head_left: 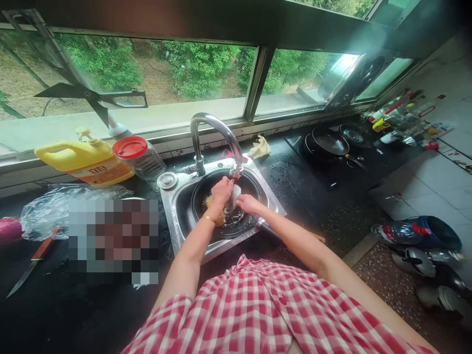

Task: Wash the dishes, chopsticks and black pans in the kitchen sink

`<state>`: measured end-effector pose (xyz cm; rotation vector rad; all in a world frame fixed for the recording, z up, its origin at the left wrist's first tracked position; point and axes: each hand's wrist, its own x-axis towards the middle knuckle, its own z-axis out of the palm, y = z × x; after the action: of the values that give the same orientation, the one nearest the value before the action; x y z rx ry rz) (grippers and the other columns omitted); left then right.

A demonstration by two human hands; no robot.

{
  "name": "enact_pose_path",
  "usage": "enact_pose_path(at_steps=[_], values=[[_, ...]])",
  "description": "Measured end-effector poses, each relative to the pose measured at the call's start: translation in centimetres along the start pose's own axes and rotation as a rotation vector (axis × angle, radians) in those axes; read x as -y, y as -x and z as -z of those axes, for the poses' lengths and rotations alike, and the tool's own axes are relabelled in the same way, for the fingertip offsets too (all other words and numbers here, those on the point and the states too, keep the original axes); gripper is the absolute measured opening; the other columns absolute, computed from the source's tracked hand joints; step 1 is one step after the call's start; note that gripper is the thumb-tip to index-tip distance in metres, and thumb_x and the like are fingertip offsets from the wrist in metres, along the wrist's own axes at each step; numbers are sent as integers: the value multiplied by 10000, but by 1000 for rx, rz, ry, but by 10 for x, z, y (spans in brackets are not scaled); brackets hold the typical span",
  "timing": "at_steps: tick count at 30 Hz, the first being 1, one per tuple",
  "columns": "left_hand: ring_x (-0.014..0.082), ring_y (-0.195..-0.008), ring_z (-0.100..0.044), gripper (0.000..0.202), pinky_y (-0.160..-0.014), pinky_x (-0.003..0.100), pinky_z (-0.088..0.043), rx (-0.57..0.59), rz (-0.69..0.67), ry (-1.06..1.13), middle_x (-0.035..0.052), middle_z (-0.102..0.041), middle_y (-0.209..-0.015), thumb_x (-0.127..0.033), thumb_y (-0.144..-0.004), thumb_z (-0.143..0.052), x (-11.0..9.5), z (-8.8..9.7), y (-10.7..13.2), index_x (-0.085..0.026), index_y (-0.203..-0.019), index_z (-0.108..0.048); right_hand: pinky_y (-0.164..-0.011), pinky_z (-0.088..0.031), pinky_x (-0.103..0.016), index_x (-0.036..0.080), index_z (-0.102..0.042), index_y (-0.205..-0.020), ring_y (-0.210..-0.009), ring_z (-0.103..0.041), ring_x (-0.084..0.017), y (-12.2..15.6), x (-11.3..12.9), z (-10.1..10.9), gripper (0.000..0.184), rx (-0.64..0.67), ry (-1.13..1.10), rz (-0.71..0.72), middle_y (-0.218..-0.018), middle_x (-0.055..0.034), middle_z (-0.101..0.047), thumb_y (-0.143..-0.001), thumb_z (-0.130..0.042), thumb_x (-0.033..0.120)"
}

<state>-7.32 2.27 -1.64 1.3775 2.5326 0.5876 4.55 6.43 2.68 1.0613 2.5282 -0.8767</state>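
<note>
Under the curved chrome faucet [216, 120], both hands are over a black frying pan [197, 204] that rests in the steel sink [177, 226]. Between them is a small whitish item [235, 195], its kind unclear. My left hand [221, 192] is closed on its upper side, fingers right below the spout. My right hand [248, 203] pinches its right edge. A tan, rumpled piece like a scrubbing cloth [220, 219] lies in the pan beneath my left hand, partly hidden. Water and light bits show on the pan's bottom. The pan's handle [271, 228] sticks out toward the lower right.
Left of the sink are a yellow detergent jug [99, 162], a red-lidded jar [142, 157], a plastic bag [51, 211], a knife [35, 258] and a blurred-out patch. A drain strainer [167, 181] sits on the sink's corner. Another pan [328, 142] stands on the stove at right.
</note>
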Motion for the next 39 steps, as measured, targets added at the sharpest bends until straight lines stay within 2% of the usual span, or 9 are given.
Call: enact_pose_path(at_steps=[11,13,18,21,23,27,32,34,39], values=[[200,-905,-645,357,-696,258,-416,44,-30,19,95,-685,-996,-449,-963,-343,-7,-3,-3,-205,-1047,-590,-720,-399,-242,133,-687,-901,-843,-619,-197,-5,-6,-5,214,4,52,0,-926,-108,-696,-896,-485,204],[201,-886,-646,364,-692,264,-415,22,15,24,96,-685,-985,-431,-971,-321,-5,-3,-5,-202,-1043,-594,-706,-399,-238,139,-682,-888,-836,-611,-190,-6,-6,-8,219,-7,48,3,-914,-100,-692,-905,-483,229],[202,-903,-638,357,-710,263,-400,6,-53,77,96,-682,-980,-429,-966,-341,-3,-5,-8,-196,-979,-611,-668,-384,-230,139,-645,-783,-769,-580,-161,-8,-5,-12,177,-20,-35,12,-825,-81,-668,-874,-496,165],[195,-855,-638,337,-687,260,-386,-40,47,119,93,-684,-956,-427,-964,-354,0,-10,-3,-196,-996,-598,-605,-364,-214,147,-563,-655,-657,-525,-120,-8,-7,-11,214,-77,-183,-11,-688,-32,-607,-858,-507,177],[185,-851,-634,303,-688,254,-379,-57,18,168,77,-686,-951,-425,-955,-386,4,-16,5,-205,-974,-595,-520,-329,-202,158,-515,-643,-527,-446,-84,-8,-10,-8,217,-81,-398,-78,-584,18,-526,-857,-476,164],[178,-795,-635,259,-675,255,-373,-100,135,302,64,-691,-919,-403,-945,-424,18,-20,13,-201,-973,-583,-359,-164,-197,173,-495,-744,-345,-231,-41,-5,-16,2,169,62,-802,-186,-524,77,-431,-895,-422,190],[189,-825,-628,282,-727,274,-400,-286,217,434,66,-677,-923,-413,-950,-408,30,-9,3,-195,-1007,-579,-316,-127,-172,169,-501,-766,-319,-212,-14,-6,-18,3,139,107,-927,-187,-553,78,-454,-898,-483,210],[188,-860,-616,279,-763,282,-417,-285,174,450,73,-661,-963,-383,-953,-401,23,-10,5,-193,-1048,-581,-311,-126,-165,170,-488,-758,-314,-210,-9,-7,-18,-1,143,96,-947,-199,-550,81,-452,-896,-493,209],[212,-997,-567,309,-878,314,-431,-164,-97,352,102,-599,-1041,-279,-902,-493,3,-30,16,-182,-1182,-581,-310,-120,-151,196,-407,-725,-300,-223,-8,-7,-20,-10,178,58,-989,-188,-500,108,-416,-867,-514,215]])
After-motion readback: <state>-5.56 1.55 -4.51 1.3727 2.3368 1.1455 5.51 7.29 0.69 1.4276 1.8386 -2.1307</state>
